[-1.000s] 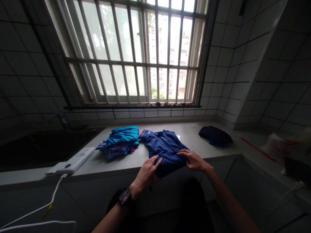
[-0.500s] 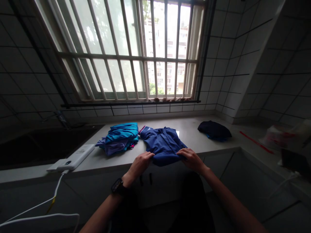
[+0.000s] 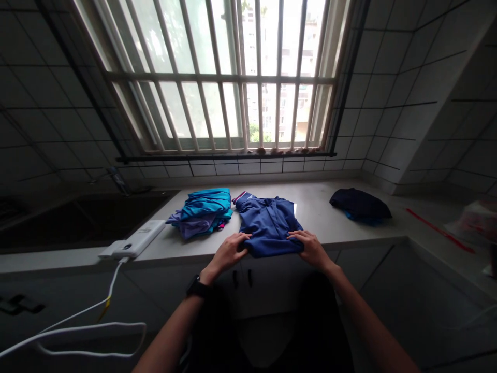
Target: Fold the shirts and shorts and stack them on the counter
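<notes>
A blue garment (image 3: pixel 267 220) lies partly folded on the counter, its striped red-and-white band at the far left corner. Its near edge is turned up and reaches the counter's front edge. My left hand (image 3: pixel 234 248) pinches the left end of this near edge. At the right end, my right hand (image 3: pixel 308 246) grips the same edge between thumb and fingers. Just left of the garment sits a folded pile of turquoise and purple clothes (image 3: pixel 205 210). Whether the blue garment is a shirt or something else, I cannot tell.
A dark folded cloth (image 3: pixel 359 203) lies to the right, with a red strip (image 3: pixel 438 230) beyond it. On the left, a white power strip (image 3: pixel 142 241) with a white cable stands beside the dark sink (image 3: pixel 97 220). A barred window (image 3: pixel 225 77) is behind the white counter (image 3: pixel 310 194).
The view has tilted down and turned left, so things appear shifted right. Both hands keep hold of the garment's near edge, which looks slightly more rolled up.
</notes>
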`<state>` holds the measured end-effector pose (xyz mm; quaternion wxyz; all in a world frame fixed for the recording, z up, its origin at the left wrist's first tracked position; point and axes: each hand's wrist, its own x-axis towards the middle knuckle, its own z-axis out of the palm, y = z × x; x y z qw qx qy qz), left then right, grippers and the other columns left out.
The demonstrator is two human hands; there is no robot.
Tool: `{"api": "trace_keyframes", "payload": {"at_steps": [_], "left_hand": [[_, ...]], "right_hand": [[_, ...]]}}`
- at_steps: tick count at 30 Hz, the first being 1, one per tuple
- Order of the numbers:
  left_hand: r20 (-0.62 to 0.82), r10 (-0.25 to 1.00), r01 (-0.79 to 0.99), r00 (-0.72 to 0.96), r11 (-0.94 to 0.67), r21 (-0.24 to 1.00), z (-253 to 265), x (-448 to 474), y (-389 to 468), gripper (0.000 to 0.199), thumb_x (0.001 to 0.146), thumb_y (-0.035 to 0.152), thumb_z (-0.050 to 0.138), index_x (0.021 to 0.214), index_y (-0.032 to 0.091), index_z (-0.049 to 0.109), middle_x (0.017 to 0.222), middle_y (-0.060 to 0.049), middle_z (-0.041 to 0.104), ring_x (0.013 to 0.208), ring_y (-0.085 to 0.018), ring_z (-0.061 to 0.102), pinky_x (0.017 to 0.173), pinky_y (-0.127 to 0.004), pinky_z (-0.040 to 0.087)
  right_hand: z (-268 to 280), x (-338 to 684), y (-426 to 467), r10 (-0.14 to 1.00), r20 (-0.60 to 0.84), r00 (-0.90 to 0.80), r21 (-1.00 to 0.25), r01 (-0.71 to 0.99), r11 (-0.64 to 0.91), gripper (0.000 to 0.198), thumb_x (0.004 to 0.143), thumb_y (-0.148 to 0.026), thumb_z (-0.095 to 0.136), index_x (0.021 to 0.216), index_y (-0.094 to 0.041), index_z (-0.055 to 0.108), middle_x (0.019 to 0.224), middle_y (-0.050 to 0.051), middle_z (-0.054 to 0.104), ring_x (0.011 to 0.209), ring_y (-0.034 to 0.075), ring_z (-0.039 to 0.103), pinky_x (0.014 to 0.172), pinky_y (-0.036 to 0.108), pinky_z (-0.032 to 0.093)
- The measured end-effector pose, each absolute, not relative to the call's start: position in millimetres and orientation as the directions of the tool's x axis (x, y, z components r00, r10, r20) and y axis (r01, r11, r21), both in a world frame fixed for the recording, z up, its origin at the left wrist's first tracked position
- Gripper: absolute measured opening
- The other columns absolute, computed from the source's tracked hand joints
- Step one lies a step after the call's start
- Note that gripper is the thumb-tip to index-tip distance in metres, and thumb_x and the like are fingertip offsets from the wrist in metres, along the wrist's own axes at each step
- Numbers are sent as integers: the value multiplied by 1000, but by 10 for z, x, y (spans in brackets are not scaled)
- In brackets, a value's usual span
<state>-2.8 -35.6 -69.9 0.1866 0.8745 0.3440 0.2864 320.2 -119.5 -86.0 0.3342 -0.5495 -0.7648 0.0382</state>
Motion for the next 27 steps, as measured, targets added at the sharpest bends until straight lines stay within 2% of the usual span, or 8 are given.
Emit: {"api": "trace_keyframes", "payload": {"at_steps": [4,7,12,17,20,23,25,27], "left_hand": [[380,719,524,582,-689,501,-697,-10,-376,22,93,24,62,112,23,74,123,-9,77,117,-27,70,105,-42,54],[377,729,523,571,-677,517,-631,-34,-399,20,93,23,59,107,22,74,110,-9,79,107,-25,72,98,-38,55],[405,744,491,531,-660,569,-314,-101,-469,20,95,38,58,101,22,71,90,-4,77,83,-21,72,78,-31,54],[508,796,458,330,-605,651,255,32,-197,34,92,52,62,107,21,63,93,-4,76,78,-19,69,70,-28,52],[522,824,520,219,-552,652,476,198,173,33,92,46,63,112,20,60,90,-4,74,80,-21,70,74,-31,55],[588,805,647,78,-490,585,439,347,469,28,90,24,61,117,18,60,104,-11,73,98,-25,71,91,-39,57],[632,767,710,114,-508,488,304,418,547,30,89,15,56,119,17,62,115,-15,72,111,-27,69,101,-43,54],[624,737,727,258,-574,378,157,470,535,31,92,12,50,119,17,64,121,-15,72,117,-27,68,107,-43,52]], "right_hand": [[-840,3151,-1209,881,457,-120,-436,834,339,53,74,-1,59,117,-26,76,133,7,74,126,29,66,105,48,50],[-704,3145,-1265,892,420,-165,-434,827,357,55,71,3,54,114,-23,77,122,8,78,117,28,70,101,41,52],[-264,3169,-1412,902,369,-223,-455,803,385,47,71,0,53,105,-20,79,101,5,80,94,24,75,83,31,53],[375,3189,-1105,888,446,-114,-508,784,356,33,77,-6,61,102,-19,78,87,2,78,79,20,72,76,27,52],[676,3131,-724,831,555,18,-465,836,292,34,84,-8,62,112,-20,76,103,6,79,98,24,73,89,32,54],[728,2983,-437,750,639,169,-404,904,142,46,89,-8,60,133,-19,68,132,16,70,124,31,64,104,44,51],[617,2863,-344,762,625,167,-381,918,112,51,91,-10,58,141,-18,62,141,18,64,130,33,60,107,47,51],[442,2756,-312,814,573,97,-371,916,152,52,93,-12,57,144,-18,59,146,17,61,131,32,60,107,47,51]]}}
